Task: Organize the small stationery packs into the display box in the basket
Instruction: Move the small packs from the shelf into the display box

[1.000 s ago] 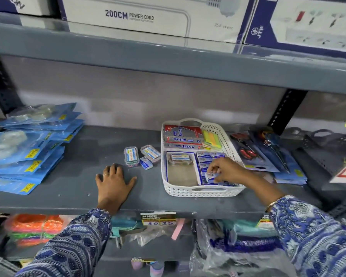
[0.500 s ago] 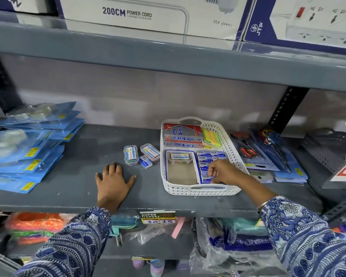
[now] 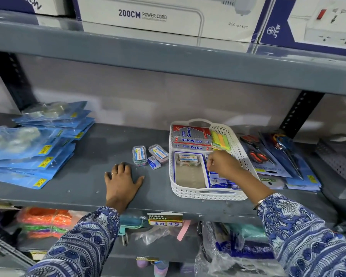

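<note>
A white lattice basket sits on the grey shelf. Inside it lies a shallow display box with one clear stationery pack at its far end. Small blue packs lie in a row to the right of the box. My right hand hovers over those blue packs with fingers curled together at the box's right wall; whether they pinch anything is hidden. My left hand rests flat on the shelf, fingers spread. Just beyond it lie two clear packs and a small blue box.
Red-and-silver Softek boxes and coloured sticky notes fill the basket's far end. Carded scissors lie right of the basket, and blue tape packets are stacked at the left. The upper shelf hangs low overhead.
My right hand has lifted off the near blue packs and moved toward the far end of the row, curling its fingers. My left hand has stayed flat on the shelf.
</note>
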A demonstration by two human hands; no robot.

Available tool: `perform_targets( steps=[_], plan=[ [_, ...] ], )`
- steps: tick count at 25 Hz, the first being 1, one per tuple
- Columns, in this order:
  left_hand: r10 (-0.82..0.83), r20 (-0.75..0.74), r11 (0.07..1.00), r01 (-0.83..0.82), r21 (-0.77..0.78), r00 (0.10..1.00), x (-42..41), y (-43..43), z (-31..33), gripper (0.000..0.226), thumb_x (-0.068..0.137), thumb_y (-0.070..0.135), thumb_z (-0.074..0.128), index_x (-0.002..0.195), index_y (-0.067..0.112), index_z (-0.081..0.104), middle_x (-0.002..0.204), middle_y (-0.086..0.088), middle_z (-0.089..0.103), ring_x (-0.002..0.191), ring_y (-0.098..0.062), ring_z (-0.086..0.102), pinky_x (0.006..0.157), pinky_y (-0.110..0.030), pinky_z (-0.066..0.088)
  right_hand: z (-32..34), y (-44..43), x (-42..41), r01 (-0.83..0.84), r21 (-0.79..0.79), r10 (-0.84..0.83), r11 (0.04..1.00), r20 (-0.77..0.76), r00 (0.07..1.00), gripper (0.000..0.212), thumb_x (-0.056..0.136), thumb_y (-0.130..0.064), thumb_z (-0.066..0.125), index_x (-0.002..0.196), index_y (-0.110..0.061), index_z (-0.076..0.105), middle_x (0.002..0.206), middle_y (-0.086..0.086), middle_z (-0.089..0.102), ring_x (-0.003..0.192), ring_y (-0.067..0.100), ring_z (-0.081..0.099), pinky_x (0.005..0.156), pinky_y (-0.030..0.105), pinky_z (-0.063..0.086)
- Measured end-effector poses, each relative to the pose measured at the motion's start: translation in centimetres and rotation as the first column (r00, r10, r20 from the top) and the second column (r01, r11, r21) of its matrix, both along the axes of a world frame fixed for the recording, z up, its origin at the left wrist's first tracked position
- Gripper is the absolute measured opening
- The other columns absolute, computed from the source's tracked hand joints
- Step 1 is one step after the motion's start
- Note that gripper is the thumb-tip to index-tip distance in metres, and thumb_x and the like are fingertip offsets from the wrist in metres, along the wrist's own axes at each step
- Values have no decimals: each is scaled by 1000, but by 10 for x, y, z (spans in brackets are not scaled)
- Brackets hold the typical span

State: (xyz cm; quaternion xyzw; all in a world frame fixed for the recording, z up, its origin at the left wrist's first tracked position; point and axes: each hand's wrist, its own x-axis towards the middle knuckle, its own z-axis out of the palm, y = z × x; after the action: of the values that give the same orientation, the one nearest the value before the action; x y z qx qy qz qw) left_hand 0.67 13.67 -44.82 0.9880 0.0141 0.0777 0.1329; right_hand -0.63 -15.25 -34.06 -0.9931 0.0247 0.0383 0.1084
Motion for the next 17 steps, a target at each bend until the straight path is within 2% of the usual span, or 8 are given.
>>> perform_targets(
  steps=[3,6,11,13,17],
  plan=[
    [1,7,1000,-1,0,1000,0,0,-1,63,86,56,46,130,10,46,142,-10,44,135,-31,33,111,-53,24,13,55,21,-62,159,29,985,201,979,18,84,-3,54,80,-8,71,89,13,75,82,29,69,78,40,57],
    [7,-5,1000,-7,6,1000,0,0,0,66,86,57,44,132,10,44,144,-9,42,136,-30,32,111,-51,23,8,109,44,-133,186,102,974,168,981,18,82,-1,55,81,-9,71,93,15,74,88,32,69,79,38,56],
    [13,-10,1000,-13,20,1000,0,-2,0,69,87,59,40,136,11,39,146,-8,39,137,-29,29,112,-50,21,-11,160,62,-195,-49,196,980,10,981,28,87,-6,57,114,-1,61,122,22,63,113,38,60,89,38,50],
    [15,-11,999,-15,31,1000,1,-2,0,69,87,60,38,136,12,39,145,-8,39,137,-29,29,112,-51,21,-20,171,66,-204,-132,203,970,-23,979,34,89,-12,58,122,-3,59,128,18,61,119,35,57,94,38,49],
    [11,-18,999,-10,36,1000,1,-1,0,69,87,60,37,137,13,37,146,-8,37,138,-29,28,113,-52,21,-35,188,74,-149,-188,143,971,-43,989,37,93,-6,51,129,-4,53,135,14,56,124,30,54,94,40,49]
  ],
)
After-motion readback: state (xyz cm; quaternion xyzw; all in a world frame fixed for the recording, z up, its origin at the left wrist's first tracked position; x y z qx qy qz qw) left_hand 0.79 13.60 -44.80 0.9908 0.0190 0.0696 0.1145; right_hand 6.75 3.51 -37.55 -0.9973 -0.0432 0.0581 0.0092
